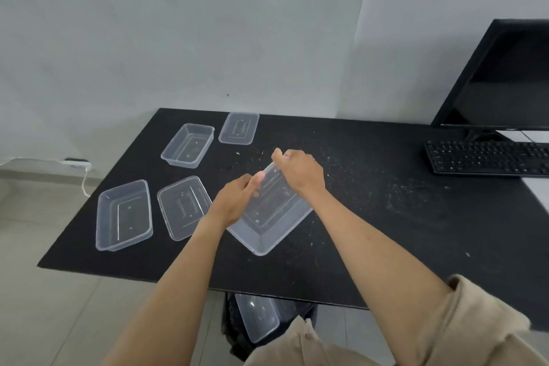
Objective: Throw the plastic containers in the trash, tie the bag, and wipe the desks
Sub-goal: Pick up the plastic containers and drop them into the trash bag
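Observation:
A clear plastic container with its lid (271, 217) is tilted above the black desk (371, 217). My left hand (237, 199) grips its left edge and my right hand (300, 171) grips its far end. On the desk's left lie two open containers (124, 215) (187, 145) and two flat lids (182, 206) (239, 128). Below the desk's front edge a black trash bag (230, 324) holds another clear container (258, 318). White crumbs are scattered over the desk's middle.
A black monitor (505, 77) and a black keyboard (487, 157) stand at the right end of the desk. A white cable (84, 178) runs down the wall to the tiled floor at the left.

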